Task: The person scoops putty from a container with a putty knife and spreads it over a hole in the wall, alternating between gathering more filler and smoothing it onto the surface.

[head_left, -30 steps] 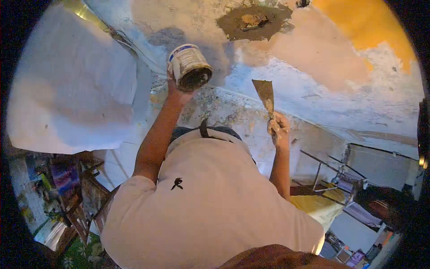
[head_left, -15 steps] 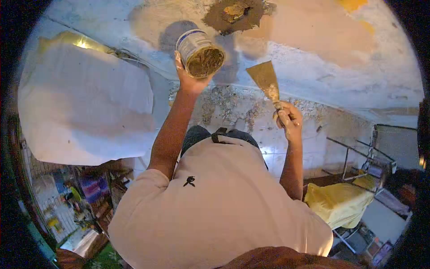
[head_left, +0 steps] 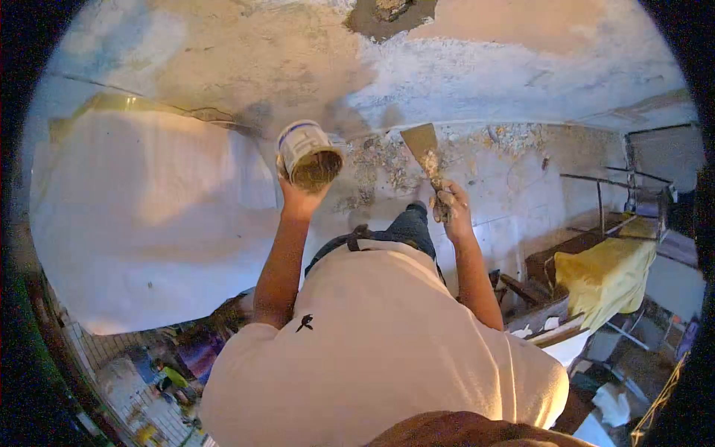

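My left hand (head_left: pixel 299 200) is closed around the lower side of a white plastic tub (head_left: pixel 302 140). The tub is tilted with its mouth toward me, and brownish paste (head_left: pixel 316 168) coats its inside. Off to the right, my right hand (head_left: pixel 456 210) grips the handle of a putty knife (head_left: pixel 421 144), its wide blade pointing up and away. Pale residue clings to the lower blade, and my fingers look smeared. In front stands a patchy wall (head_left: pixel 477 78) with a dark, wet-looking patch (head_left: pixel 366 21) at the top of view. The blade and tub appear apart from it.
A large white sheet (head_left: pixel 149 231) covers something on the left. Crumbled debris (head_left: pixel 395 175) lies along the wall's base. At right are a metal frame (head_left: pixel 602 201) and a yellow cloth (head_left: pixel 599 279). Assorted items (head_left: pixel 175 372) sit at lower left.
My view has shifted, and the dark patch sits higher in it. Both hands, still holding the tub and putty knife, appear lower and slightly left. One of my legs now shows stretched forward.
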A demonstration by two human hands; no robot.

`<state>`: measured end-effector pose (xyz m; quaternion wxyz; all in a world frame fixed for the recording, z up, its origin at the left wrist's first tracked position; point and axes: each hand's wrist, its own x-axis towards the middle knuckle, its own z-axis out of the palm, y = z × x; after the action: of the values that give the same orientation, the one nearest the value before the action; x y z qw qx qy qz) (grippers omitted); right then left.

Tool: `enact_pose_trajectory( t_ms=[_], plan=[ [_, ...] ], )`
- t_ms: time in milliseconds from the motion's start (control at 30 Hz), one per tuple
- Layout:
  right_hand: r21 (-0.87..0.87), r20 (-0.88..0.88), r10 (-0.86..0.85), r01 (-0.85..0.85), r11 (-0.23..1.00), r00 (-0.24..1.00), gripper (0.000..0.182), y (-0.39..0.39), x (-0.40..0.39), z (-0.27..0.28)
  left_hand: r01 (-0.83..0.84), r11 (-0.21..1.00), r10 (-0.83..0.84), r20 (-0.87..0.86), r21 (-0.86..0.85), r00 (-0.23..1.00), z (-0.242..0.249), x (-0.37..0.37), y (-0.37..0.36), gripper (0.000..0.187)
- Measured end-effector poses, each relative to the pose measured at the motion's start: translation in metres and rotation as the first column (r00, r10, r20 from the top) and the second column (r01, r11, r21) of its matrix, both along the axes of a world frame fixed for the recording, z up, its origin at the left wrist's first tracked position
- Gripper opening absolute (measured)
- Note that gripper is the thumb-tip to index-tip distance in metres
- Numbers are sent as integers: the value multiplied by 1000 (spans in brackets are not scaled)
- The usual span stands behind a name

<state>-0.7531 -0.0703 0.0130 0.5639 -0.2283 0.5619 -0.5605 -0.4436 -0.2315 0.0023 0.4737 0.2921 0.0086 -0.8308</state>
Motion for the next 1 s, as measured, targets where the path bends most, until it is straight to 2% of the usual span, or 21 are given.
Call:
enact_pose_trajectory(
  t_ms=[33, 100, 200, 267, 333, 367, 400, 433, 467, 500, 567, 600, 667, 700, 800, 867, 900, 933, 1000],
  plan=[
    [62, -13, -43, 44, 997, 999, 23, 5, 9, -2, 14, 1000, -14, 5, 1, 1000, -11, 10, 8, 89],
    [44, -7, -70, 70, 997, 998, 26, 13, 21, -8, 29, 999, -26, -51, 44, 998, -24, 25, 19, 89],
    [38, -44, -111, 113, 993, 993, 28, 19, 27, -15, 57, 997, -55, -39, 53, 998, -26, 31, 29, 90],
    [53, -78, -141, 145, 988, 987, 28, 20, 25, -18, 106, 994, -105, -48, 24, 993, -24, 31, 34, 87],
    [124, -128, -94, 110, 986, 987, 28, 15, 16, -20, 104, 993, -111, -128, -54, 986, -22, 27, 33, 79],
    [88, -189, -69, 86, 992, 980, 28, 13, 5, -30, 130, 991, -131, -113, -21, 985, -19, 27, 31, 79],
    [62, -248, -40, 57, 996, 968, 29, 15, -3, -43, 92, 994, -91, -19, 52, 996, -15, 27, 30, 76],
    [82, -282, -127, 156, 984, 951, 27, 16, -12, -62, 43, 993, -52, 75, 109, 996, -16, 25, 26, 74],
    [93, -321, -204, 246, 965, 925, 25, 20, -13, -78, 52, 990, -63, 87, 132, 994, -22, 26, 24, 74],
    [116, -314, -202, 249, 962, 928, 25, 25, -7, -70, 38, 993, -50, 98, 116, 994, -28, 28, 22, 73],
    [107, -175, -230, 250, 962, 957, 34, 23, 0, -32, 38, 997, -48, 151, 67, 987, -28, 30, 24, 73],
    [118, -174, -229, 251, 961, 958, 34, 27, 4, -28, 39, 996, -50, 155, 78, 987, -35, 33, 25, 73],
    [59, -95, -218, 224, 973, 971, 32, 38, 8, -22, 81, 985, -90, 48, 153, 995, -47, 32, 26, 71],
    [66, -89, -214, 220, 973, 973, 32, 43, 11, -20, 77, 984, -87, 55, 160, 995, -49, 28, 26, 71],
    [20, -124, -154, 158, 987, 980, 24, 49, 22, -8, 83, 985, -91, 42, 151, 995, -39, 12, 26, 72],
    [-84, -312, -67, 43, 996, 948, 26, 45, 32, 7, 85, 986, -97, 80, 142, 992, -26, 2, 17, 72],
    [-12, -495, 93, -114, 993, 864, 30, 42, 28, 17, 121, 988, -116, -61, 98, 991, -19, -4, 12, 73],
    [-14, -494, 92, -114, 993, 864, 30, 35, 29, 30, 121, 988, -116, -59, 95, 991, -18, -6, 4, 73],
    [-252, -779, 73, -418, 873, 623, 33, 15, 39, 56, 178, 983, -178, -18, 45, 984, -13, -11, -10, 72]
  ],
)
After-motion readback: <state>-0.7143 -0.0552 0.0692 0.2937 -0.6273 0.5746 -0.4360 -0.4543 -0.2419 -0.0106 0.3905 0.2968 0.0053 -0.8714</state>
